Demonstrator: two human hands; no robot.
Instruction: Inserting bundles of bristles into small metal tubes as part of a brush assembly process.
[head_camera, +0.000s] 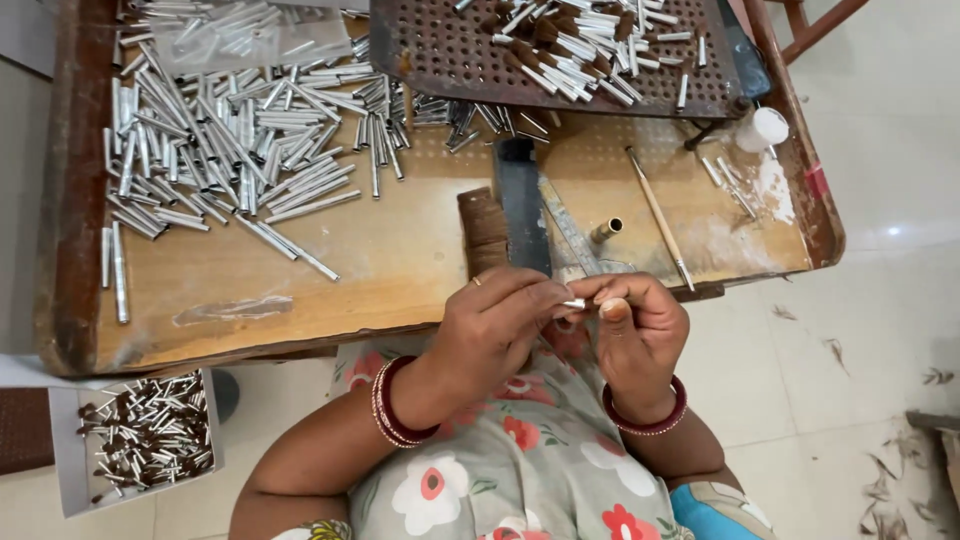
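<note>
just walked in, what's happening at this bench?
A person seated at a wooden table pinches one small silver metal tube between the left hand and right hand, close to the body. A big heap of loose tubes covers the table's left. A perforated tray at the far edge holds tubes with brown tufts; a grey box on the floor holds more.

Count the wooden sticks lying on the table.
1. A single thin wooden stick lies slanted on the table, right of the short brass tube. Others could be hidden under the perforated tray.
</note>
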